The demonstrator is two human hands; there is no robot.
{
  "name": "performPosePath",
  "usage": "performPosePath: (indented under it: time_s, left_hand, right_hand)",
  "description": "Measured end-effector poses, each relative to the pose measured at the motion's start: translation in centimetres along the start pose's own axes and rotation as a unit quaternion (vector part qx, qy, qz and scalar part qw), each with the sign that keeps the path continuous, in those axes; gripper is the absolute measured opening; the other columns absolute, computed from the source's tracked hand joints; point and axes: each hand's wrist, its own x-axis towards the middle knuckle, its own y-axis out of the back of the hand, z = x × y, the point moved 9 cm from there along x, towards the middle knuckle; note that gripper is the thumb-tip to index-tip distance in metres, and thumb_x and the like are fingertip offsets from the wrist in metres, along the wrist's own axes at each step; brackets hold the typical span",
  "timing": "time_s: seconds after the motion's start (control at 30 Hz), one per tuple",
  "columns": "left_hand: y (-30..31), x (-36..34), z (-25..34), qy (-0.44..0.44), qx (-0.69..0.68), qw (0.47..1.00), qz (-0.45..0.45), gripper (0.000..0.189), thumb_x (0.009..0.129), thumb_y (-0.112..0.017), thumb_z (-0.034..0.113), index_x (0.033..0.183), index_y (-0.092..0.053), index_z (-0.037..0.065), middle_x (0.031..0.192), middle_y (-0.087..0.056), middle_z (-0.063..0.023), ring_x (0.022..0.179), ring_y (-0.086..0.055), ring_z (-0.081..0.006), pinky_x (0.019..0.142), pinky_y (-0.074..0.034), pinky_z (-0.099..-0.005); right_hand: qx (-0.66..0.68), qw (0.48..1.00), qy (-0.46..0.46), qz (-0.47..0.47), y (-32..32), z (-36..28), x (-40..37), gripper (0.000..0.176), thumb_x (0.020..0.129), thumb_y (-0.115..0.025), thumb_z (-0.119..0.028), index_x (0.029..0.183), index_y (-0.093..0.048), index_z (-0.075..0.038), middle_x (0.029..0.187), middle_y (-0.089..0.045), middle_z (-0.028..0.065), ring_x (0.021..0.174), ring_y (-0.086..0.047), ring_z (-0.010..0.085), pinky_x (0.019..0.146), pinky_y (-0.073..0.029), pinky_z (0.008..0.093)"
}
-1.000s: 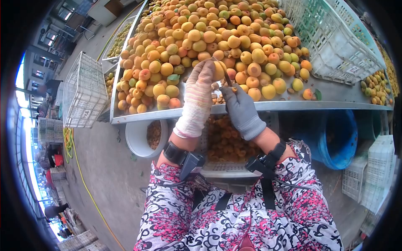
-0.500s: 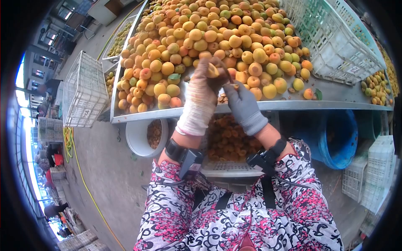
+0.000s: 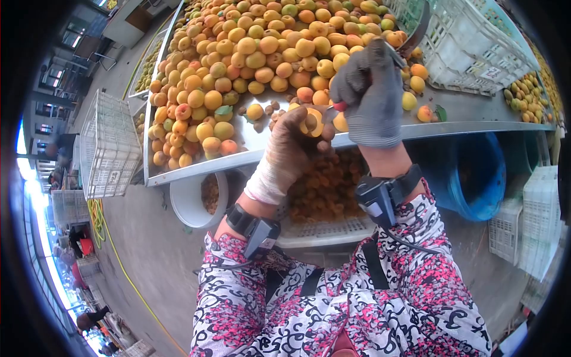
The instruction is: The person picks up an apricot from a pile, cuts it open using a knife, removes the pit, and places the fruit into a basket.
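Observation:
My left hand [image 3: 284,146], in a stained white glove, is closed around a cut apricot [image 3: 315,126] at the table's front edge. The cut face shows, with a brown pit [image 3: 310,122] in its middle. My right hand [image 3: 375,89], in a grey glove, is raised to the right and grips a knife with a curved blade [image 3: 418,31]. A bit of its red handle [image 3: 340,106] sticks out on the left of the fist. Loose pits [image 3: 270,111] lie on the metal table [image 3: 253,138] behind my left hand.
A large heap of apricots [image 3: 256,44] covers the table. Underneath, a crate [image 3: 324,233] holds apricot halves, between a white bucket [image 3: 184,208] and a blue barrel [image 3: 496,178]. White crates [image 3: 110,143] stand at the left, and one [image 3: 470,53] on the table's right.
My hands have moved apart: the right one went up and right with the knife, the left slightly down. The apricot now shows its open cut face and pit.

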Motion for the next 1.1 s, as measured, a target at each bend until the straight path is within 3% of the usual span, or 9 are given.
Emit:
performPosePath:
  time_s: [0.27,0.4,0.6,0.67,0.9,0.97,1.0,1.07,1.1]
  left_hand:
    - [-1.2,0.1,-1.1,0.023,0.004,1.000,-0.005,0.029,0.083,-0.055,0.032,0.102,-0.051,0.009,0.089,-0.054,-0.0028,0.071,-0.051,-0.0164,0.056,-0.040,-0.0286]
    - [-1.6,-0.2,-1.0,0.016,0.025,0.999,0.018,0.029,0.084,-0.052,0.031,0.101,-0.051,0.009,0.084,-0.053,-0.0037,0.069,-0.050,-0.0155,0.056,-0.039,-0.0281]
    - [-1.6,-0.3,-0.9,0.009,0.049,0.998,0.026,0.025,0.085,-0.049,0.033,0.095,-0.051,0.010,0.074,-0.052,-0.0059,0.063,-0.047,-0.0141,0.057,-0.038,-0.0268]
    - [-1.3,-0.2,-0.7,0.000,0.059,0.997,0.044,0.026,0.086,-0.050,0.037,0.092,-0.051,0.012,0.071,-0.051,-0.0051,0.057,-0.045,-0.0137,0.057,-0.038,-0.0270]
    - [-1.5,0.1,-0.7,-0.002,0.136,0.991,0.001,0.030,0.088,-0.051,0.044,0.089,-0.053,0.014,0.058,-0.045,-0.0007,0.047,-0.038,-0.0106,0.054,-0.036,-0.0254]
    - [-2.7,0.4,-2.1,0.084,-0.004,0.990,-0.111,0.027,0.090,-0.047,0.040,0.090,-0.054,0.014,0.055,-0.045,-0.0008,0.046,-0.040,-0.0099,0.055,-0.038,-0.0244]
    - [-2.7,0.2,-1.9,0.082,-0.004,0.990,-0.110,0.027,0.090,-0.047,0.040,0.090,-0.054,0.014,0.055,-0.045,-0.0008,0.046,-0.040,-0.0099,0.055,-0.038,-0.0244]
    - [-2.4,-0.3,-1.9,0.110,-0.049,0.991,-0.057,0.024,0.092,-0.047,0.036,0.091,-0.054,0.013,0.058,-0.048,-0.0005,0.047,-0.041,-0.0090,0.051,-0.039,-0.0238]
    - [-3.0,-0.1,-2.6,0.109,-0.049,0.991,-0.057,0.024,0.092,-0.047,0.036,0.091,-0.054,0.013,0.058,-0.048,-0.0005,0.047,-0.041,-0.0090,0.051,-0.039,-0.0238]
  right_hand:
    - [-0.064,0.997,0.034,0.006,-0.8,-0.5,-1.1,0.017,0.090,-0.062,-0.022,0.083,-0.054,-0.010,0.054,-0.047,-0.0042,0.042,-0.042,0.0041,0.039,-0.034,0.0215]
    - [-0.068,0.997,0.034,0.019,-0.9,-0.4,-1.5,0.015,0.090,-0.062,-0.021,0.085,-0.055,-0.009,0.056,-0.049,-0.0047,0.044,-0.044,0.0030,0.040,-0.035,0.0204]
    - [-0.175,0.977,0.119,0.017,-1.3,-1.1,-1.8,0.014,0.091,-0.061,-0.018,0.085,-0.056,-0.007,0.059,-0.049,-0.0049,0.045,-0.044,0.0020,0.041,-0.037,0.0198]
    - [-0.066,0.995,0.050,0.047,-0.7,-0.3,-1.5,0.017,0.092,-0.060,-0.019,0.081,-0.056,-0.007,0.056,-0.047,-0.0052,0.043,-0.042,0.0030,0.039,-0.035,0.0210]
    - [-0.011,0.997,-0.004,0.082,1.4,1.7,-0.8,0.026,0.089,-0.064,-0.027,0.074,-0.053,-0.009,0.049,-0.041,-0.0043,0.038,-0.037,0.0055,0.037,-0.032,0.0228]
    - [0.086,0.995,-0.049,0.010,0.9,2.8,-0.6,0.026,0.087,-0.066,-0.026,0.073,-0.054,-0.008,0.052,-0.044,-0.0029,0.041,-0.041,0.0062,0.038,-0.034,0.0229]
    - [0.086,0.995,-0.049,0.009,0.6,3.1,-0.8,0.026,0.087,-0.066,-0.026,0.073,-0.054,-0.008,0.052,-0.044,-0.0029,0.041,-0.041,0.0062,0.038,-0.034,0.0229]
    - [-0.217,0.968,0.122,0.012,-0.9,0.9,-2.3,0.022,0.085,-0.068,-0.020,0.075,-0.055,-0.006,0.058,-0.050,-0.0013,0.046,-0.047,0.0073,0.041,-0.037,0.0232]
    - [-0.217,0.969,0.122,0.011,-1.4,1.0,-2.8,0.022,0.085,-0.068,-0.020,0.075,-0.055,-0.006,0.058,-0.050,-0.0013,0.046,-0.047,0.0073,0.041,-0.037,0.0232]
